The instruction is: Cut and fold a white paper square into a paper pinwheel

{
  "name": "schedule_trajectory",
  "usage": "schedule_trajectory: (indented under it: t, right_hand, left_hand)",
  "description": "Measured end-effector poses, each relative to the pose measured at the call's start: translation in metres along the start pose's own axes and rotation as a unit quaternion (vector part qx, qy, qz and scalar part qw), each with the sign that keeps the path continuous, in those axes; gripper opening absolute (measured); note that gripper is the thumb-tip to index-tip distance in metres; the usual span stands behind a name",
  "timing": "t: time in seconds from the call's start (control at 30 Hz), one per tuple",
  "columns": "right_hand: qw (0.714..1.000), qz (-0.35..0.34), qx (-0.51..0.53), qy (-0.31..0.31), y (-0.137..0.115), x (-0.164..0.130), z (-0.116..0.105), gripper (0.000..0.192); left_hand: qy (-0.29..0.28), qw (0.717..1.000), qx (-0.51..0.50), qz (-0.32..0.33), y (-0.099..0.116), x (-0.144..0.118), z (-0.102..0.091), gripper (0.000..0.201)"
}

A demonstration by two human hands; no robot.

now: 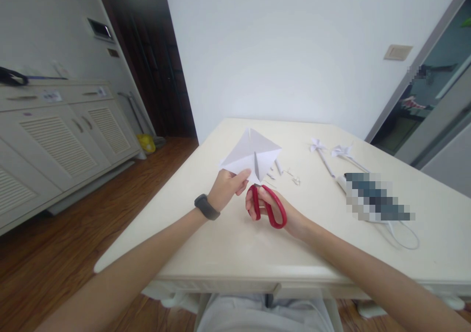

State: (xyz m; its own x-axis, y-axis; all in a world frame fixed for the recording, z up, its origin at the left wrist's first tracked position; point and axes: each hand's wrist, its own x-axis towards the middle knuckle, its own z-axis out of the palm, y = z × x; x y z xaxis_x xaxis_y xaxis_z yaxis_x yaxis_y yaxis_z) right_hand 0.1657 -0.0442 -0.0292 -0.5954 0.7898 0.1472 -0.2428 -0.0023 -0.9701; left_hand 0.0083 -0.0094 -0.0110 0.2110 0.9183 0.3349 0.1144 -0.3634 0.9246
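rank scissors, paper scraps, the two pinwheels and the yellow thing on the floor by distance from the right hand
1. scissors, held in the right hand
2. paper scraps, just beyond on the table
3. pinwheels, far right; the pair too close to split
4. yellow thing, left, on the floor

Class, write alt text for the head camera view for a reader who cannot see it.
A left hand holds up a folded white paper while the right hand works red-handled scissors into its lower edge, above a cream table. Small paper scraps and two paper pinwheels lie further back.
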Motion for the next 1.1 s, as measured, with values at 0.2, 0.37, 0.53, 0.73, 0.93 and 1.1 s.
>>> schedule_trajectory:
  t: [0.2,0.37,0.53,0.73,0.93,1.1]
  right_hand:
    - [1.000,-0.004,0.003,0.003,-0.0015,-0.0003,0.0007,0.035]
    - [1.000,0.003,-0.005,0.006,-0.0028,-0.0002,0.0015,0.032]
    - [1.000,-0.002,-0.004,0.006,0.0004,0.0003,0.0003,0.032]
    - [1.000,-0.002,-0.009,0.009,-0.0004,0.0002,0.0001,0.031]
    - [1.000,0.001,-0.009,0.006,-0.0016,0.0002,0.0002,0.030]
    - [1.000,0.006,-0.009,0.009,-0.0008,0.0001,-0.0003,0.034]
  left_hand:
    - [0.000,1.000,0.021,-0.002,-0.0009,-0.0003,-0.0005,0.042]
    - [-0.001,1.000,0.003,0.000,-0.0001,0.0003,0.0003,0.040]
    - [-0.006,1.000,0.010,0.001,-0.0010,0.0002,-0.0004,0.041]
    - [-0.010,1.000,0.009,-0.003,-0.0002,-0.0004,0.0001,0.039]
    - [-0.018,1.000,-0.009,-0.002,-0.0002,-0.0002,-0.0001,0.038]
    - [-0.029,0.999,0.010,-0.010,0.0013,-0.0008,-0.0005,0.037]
